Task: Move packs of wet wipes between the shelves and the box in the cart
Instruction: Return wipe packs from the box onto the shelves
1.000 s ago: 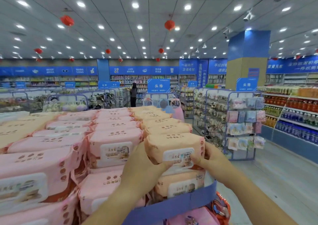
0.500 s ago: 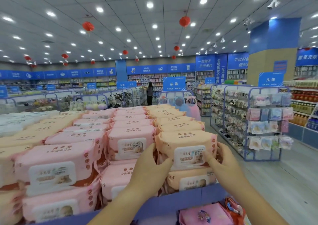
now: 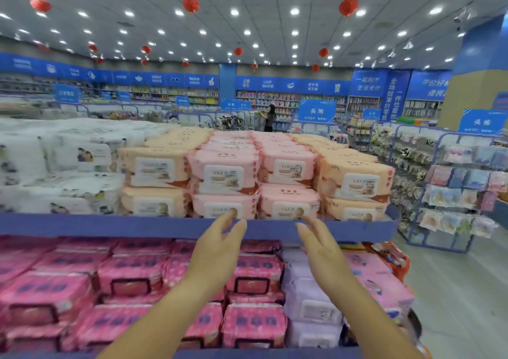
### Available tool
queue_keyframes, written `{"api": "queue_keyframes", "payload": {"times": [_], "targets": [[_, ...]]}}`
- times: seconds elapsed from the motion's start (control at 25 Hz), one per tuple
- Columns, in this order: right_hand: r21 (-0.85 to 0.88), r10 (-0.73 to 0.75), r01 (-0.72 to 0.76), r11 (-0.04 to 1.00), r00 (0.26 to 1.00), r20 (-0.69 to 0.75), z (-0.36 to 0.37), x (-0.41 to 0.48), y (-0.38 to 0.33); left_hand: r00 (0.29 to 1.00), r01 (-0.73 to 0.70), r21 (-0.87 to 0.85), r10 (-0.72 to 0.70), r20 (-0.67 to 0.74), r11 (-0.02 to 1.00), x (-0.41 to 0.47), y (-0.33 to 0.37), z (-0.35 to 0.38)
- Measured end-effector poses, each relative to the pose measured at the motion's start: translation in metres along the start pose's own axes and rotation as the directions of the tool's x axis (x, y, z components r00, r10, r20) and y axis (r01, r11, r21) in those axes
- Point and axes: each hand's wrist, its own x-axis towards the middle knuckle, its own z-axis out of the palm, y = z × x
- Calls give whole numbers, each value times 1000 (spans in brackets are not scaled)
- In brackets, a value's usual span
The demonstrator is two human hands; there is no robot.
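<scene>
Both your hands are empty, with the fingers straight and spread. The left hand (image 3: 217, 251) and the right hand (image 3: 321, 251) hang side by side with a gap between them, at the centre of the frame in front of the blue shelf lip (image 3: 110, 225). Just above that lip the pink packs (image 3: 225, 177) of wet wipes sit two high, with orange packs (image 3: 354, 182) flanking them. Magenta packs (image 3: 255, 273) fill the shelf below. Your left fingertips overlap the lower pink pack in the picture, but I cannot tell whether they touch it. The box and cart are out of view.

Watch the stacking. If you pull a bottom pack, the one resting on it will likely tip forward over the lip. The soft film may slip or squash under a one-sided grip, and the tightly packed neighbours could drag along.

Each pink pack lies with its long axis running left to right across the frame, parallel to the lip, and its lidded face is turned toward you.
</scene>
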Motion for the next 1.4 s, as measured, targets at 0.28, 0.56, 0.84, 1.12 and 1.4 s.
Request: {"api": "queue_keyframes", "payload": {"times": [0.28, 0.56, 0.84, 1.12, 1.4], "targets": [[76, -38, 8, 997, 913, 407, 246, -122, -49, 927, 186, -17, -181, -328, 982, -148, -72, -236], [126, -127, 49, 991, 646, 753, 454, -248, -113, 701, 323, -119, -322, -637, 939, -303, -113, -425], [140, -150, 55, 989, 319, 936, 662, -368, -131, 355, 445, -206, -383, -853, 871, -437, -183, -582], [26, -29, 34, 999, 122, 992, 860, -445, -117, 71, 561, -393, -515, -854, 729, -499, -283, -724], [-160, 158, 125, 979, 28, 987, 984, -492, -89, 16, 585, -542, -676, -736, 604, -519, -389, -814]]}}
